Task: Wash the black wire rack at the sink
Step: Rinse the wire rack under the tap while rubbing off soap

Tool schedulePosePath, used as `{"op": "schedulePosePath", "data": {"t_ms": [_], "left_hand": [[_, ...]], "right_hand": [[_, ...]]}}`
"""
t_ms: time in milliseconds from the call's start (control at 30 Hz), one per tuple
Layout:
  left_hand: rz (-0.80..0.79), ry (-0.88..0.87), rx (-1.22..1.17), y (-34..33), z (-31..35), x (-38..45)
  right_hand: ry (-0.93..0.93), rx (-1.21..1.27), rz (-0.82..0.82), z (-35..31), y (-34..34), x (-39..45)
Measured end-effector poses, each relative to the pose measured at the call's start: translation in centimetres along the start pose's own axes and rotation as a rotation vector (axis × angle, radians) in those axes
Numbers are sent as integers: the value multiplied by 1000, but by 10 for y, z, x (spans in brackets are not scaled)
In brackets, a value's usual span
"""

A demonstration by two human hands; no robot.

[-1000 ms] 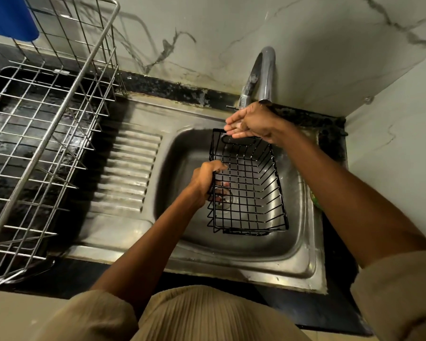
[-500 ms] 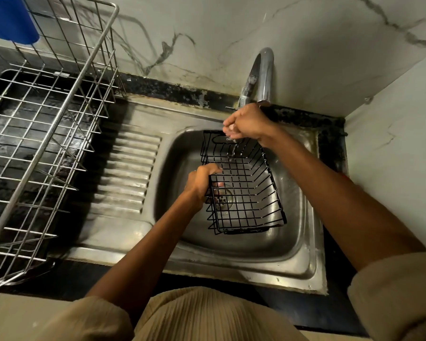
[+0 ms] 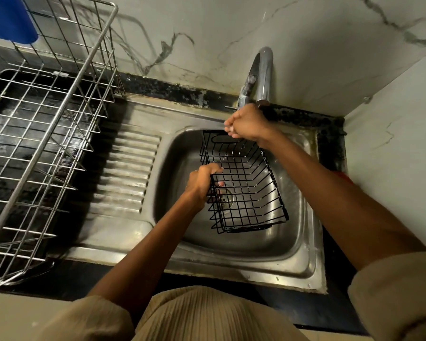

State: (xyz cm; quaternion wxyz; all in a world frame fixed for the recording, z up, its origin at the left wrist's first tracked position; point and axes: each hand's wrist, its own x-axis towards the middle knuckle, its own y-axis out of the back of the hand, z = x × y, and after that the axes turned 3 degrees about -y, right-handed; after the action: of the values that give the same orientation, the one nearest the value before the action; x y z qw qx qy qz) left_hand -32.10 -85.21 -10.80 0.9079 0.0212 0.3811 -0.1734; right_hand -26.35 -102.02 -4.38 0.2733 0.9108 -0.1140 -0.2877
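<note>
Left hand [image 3: 202, 184]: grips rack [image 3: 244, 183] side over sink [image 3: 305, 267].
Right hand [image 3: 247, 124]: curled on far rim, under tap [image 3: 262, 75].
Tip: hold firm, rub every wire.

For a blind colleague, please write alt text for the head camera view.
Over a steel sink, the left hand grips the side of a black wire rack, and the right hand is curled at its far end under the tap. A silver dish rack stands at the left.

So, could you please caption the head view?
Left hand grips black wire rack over sink; right hand under faucet.
</note>
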Motion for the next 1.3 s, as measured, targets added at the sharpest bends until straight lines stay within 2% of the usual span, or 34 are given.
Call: {"op": "schedulePosePath", "data": {"t_ms": [133,400,667,933,1000,1100,1233,1300], "left_hand": [[-3,-13,35,-5,1,-1],[35,-30,-65,5,-1,-7],[43,-15,-66,4,-6,-9],[-20,-15,-35,1,-3,-8],[-38,-3,-30,0,-1,-8],[-51,8,-60,2,-1,-7],[-25,8,-131,3,-9,-6],[1,-5,-158,3,-16,-5]], "right_hand": [[33,93,-122,-13,-3,-5],[-113,77,32,17,19,18],[-133,80,33,16,13,20],[-67,254,-250,-10,7,4],[-65,250,-269,-10,9,5],[-95,200,-220,-2,13,11],[-112,124,-31,15,15,23],[-54,88,61,26,15,32]]}}
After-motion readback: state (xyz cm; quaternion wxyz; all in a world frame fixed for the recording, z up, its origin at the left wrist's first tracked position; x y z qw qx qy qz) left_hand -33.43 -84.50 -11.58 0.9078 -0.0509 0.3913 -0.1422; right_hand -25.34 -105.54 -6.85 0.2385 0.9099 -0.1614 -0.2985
